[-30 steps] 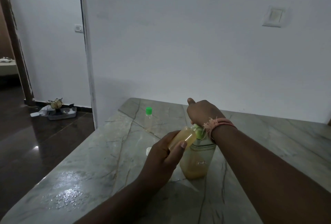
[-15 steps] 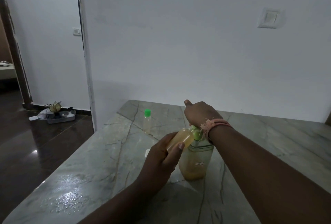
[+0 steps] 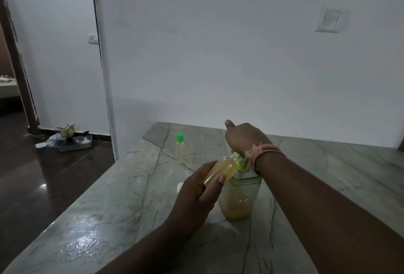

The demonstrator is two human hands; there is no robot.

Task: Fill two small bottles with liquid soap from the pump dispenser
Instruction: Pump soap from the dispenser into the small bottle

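2 bare forearms, no sleeves, frayed pink thread band [image 3: 265, 151] wound around the right wrist

Dim room: a plain white wall [image 3: 218, 55] is carrying a switch plate [image 3: 330, 19]; a grey veined stone countertop [image 3: 109, 219] is catching a glare; a dark polished floor [image 3: 43, 175] is running towards a doorway [image 3: 11, 90]; a cluttered tray [image 3: 72, 143] is sitting by the skirting.

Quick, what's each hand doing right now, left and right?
Left hand: grips the small bottle, tilted toward the pump.
Right hand: rests on the pump dispenser head; fingers hidden, so grip cannot be told.
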